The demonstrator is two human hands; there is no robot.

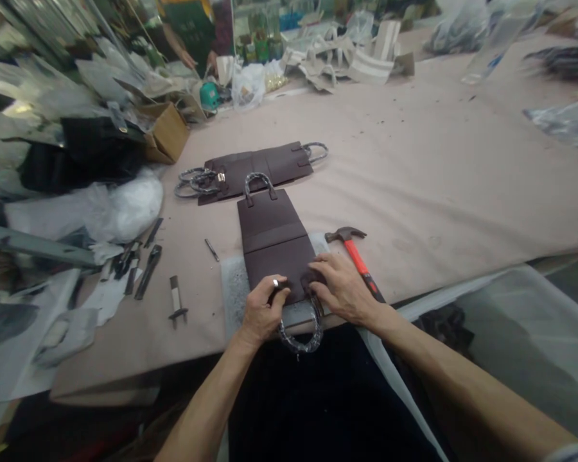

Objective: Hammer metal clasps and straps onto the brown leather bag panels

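My bag panel (273, 224) is dark brown; right of it, a red-and-black-handled hammer (356, 255); around it, a dusty-pink table (414, 173).

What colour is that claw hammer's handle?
The handle is red-orange and black, best seen in the head view.

Pinkish table (438, 173): brown handled panel (272, 221) partly on grey slab (234, 289), hammer (356, 253).

light: soft, muted | blur: outer edges smeared, stretched | shadow: dark beneath table (438, 173) | glints: wrapped handle (301, 348)
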